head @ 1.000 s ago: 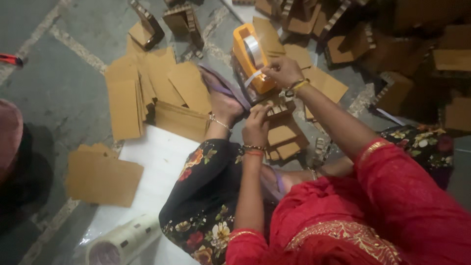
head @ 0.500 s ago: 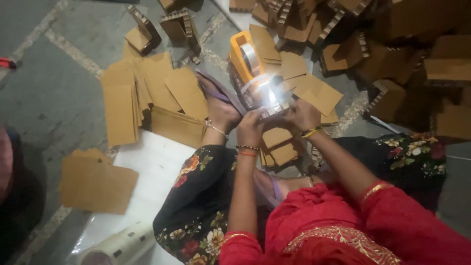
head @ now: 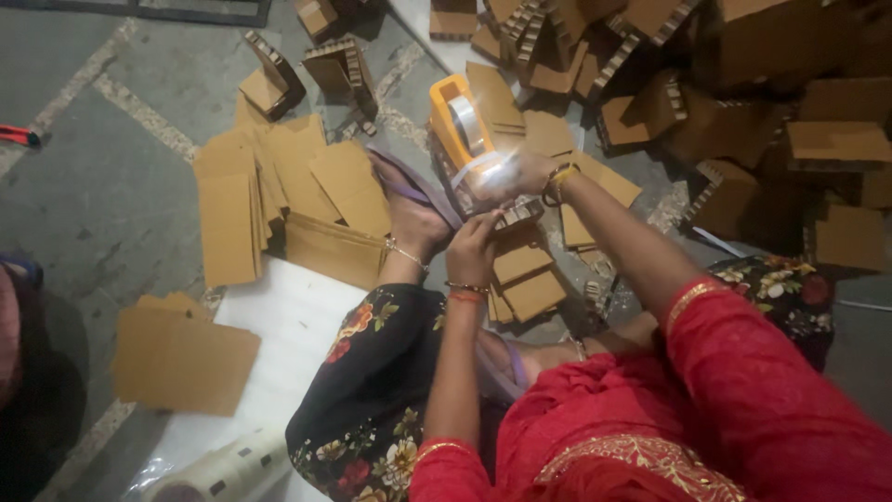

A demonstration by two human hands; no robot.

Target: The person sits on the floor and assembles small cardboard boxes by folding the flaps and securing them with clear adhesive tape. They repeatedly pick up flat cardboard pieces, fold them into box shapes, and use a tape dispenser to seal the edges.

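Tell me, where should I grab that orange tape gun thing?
Take the orange plastic tape dispenser by its grip end, nearest the person, coming from their side. The clear tape roll fills the far part, and the strip runs out toward the right hand, so fingers elsewhere would probably stick. The left hand steadies a small cardboard piece.

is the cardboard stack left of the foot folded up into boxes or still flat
Flat. The brown cardboard sheets lie fanned in overlapping layers on the grey floor, unlike the assembled cardboard boxes heaped at upper right.
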